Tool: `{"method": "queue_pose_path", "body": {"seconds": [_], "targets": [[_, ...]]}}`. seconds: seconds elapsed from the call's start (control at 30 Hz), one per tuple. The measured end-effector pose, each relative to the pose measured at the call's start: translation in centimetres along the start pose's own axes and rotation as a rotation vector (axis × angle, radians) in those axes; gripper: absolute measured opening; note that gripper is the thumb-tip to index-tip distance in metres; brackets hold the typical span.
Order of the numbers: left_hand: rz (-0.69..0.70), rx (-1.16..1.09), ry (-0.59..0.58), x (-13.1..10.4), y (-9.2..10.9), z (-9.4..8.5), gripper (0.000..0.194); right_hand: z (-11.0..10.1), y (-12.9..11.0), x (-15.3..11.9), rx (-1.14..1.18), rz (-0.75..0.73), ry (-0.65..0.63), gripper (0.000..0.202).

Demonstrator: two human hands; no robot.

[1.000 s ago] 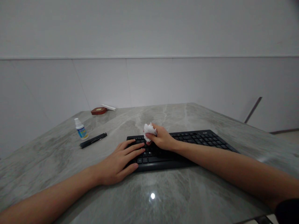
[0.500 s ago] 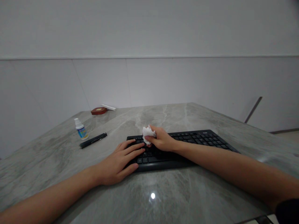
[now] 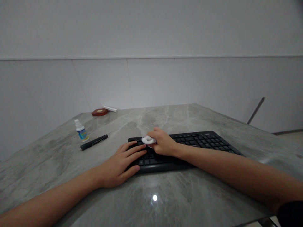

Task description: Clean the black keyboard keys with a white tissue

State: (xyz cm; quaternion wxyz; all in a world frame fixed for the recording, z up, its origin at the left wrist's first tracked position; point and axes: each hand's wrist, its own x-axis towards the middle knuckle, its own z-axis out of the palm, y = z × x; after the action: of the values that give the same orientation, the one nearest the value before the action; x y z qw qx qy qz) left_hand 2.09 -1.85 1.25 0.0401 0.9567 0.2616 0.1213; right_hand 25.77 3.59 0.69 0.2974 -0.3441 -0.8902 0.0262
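A black keyboard (image 3: 189, 138) lies on the grey marbled table. My left hand (image 3: 123, 165) rests flat across its left end, fingers spread over the keys. Gripped in my right hand (image 3: 163, 142) is a crumpled white tissue (image 3: 148, 140), pressed down on the upper left keys just beyond my left fingertips. My right hand and forearm hide the middle keys, and part of the tissue is covered by the fingers.
Left of the keyboard lie a black pen (image 3: 94, 142) and a small white spray bottle (image 3: 81, 130) with a blue label. Near the far edge of the table (image 3: 180, 198) are a reddish-brown case (image 3: 99, 112) and a thin white object (image 3: 109, 108). A pale wall stands behind.
My right hand has tipped over and lowered, bringing the tissue from raised and upright to flatter against the keys. My left hand stays in place.
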Motion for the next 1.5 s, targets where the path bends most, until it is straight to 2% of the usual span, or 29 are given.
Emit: {"method": "queue_pose_path", "body": {"seconds": [0.07,0.23,0.43,0.57,0.7,0.93,1.03,1.1,1.2,1.27,1.5], "targets": [[-0.005,0.004,-0.012,0.0,0.0,0.0,0.049,0.0,0.0,0.0,-0.021,0.0,0.013,0.015],[-0.004,-0.001,0.0,0.0,-0.1,0.0,0.049,-0.1,0.0,0.1,0.034,-0.045,-0.058,0.013],[0.015,0.0,0.013,0.0,-0.1,0.0,0.049,0.1,0.1,0.1,0.03,0.036,0.046,0.007],[0.01,0.003,0.0,0.0,0.0,-0.1,0.048,0.0,0.1,0.2,0.161,0.081,-0.011,0.008],[0.001,0.025,-0.01,0.0,-0.1,0.0,0.049,0.0,0.2,0.5,0.276,0.206,-0.045,0.011],[-0.034,0.05,0.016,0.3,0.7,0.0,0.047,0.2,1.4,0.9,0.445,0.352,0.103,0.009],[-0.017,0.074,0.026,1.6,1.3,-0.4,0.047,0.4,1.8,1.0,0.488,0.339,0.175,0.017],[0.017,0.101,0.022,3.0,1.4,-0.7,0.048,0.5,1.8,0.9,0.514,0.335,0.195,0.014],[0.058,0.108,0.053,4.8,1.0,-0.4,0.045,0.5,1.6,0.9,0.546,0.36,0.171,0.008],[0.051,0.06,0.123,5.3,0.4,0.0,0.038,0.3,1.3,0.9,0.545,0.391,0.17,0.007],[0.04,-0.016,0.233,4.7,-0.2,0.6,0.027,-0.3,0.8,1.0,0.461,0.457,0.113,0.005]]}}
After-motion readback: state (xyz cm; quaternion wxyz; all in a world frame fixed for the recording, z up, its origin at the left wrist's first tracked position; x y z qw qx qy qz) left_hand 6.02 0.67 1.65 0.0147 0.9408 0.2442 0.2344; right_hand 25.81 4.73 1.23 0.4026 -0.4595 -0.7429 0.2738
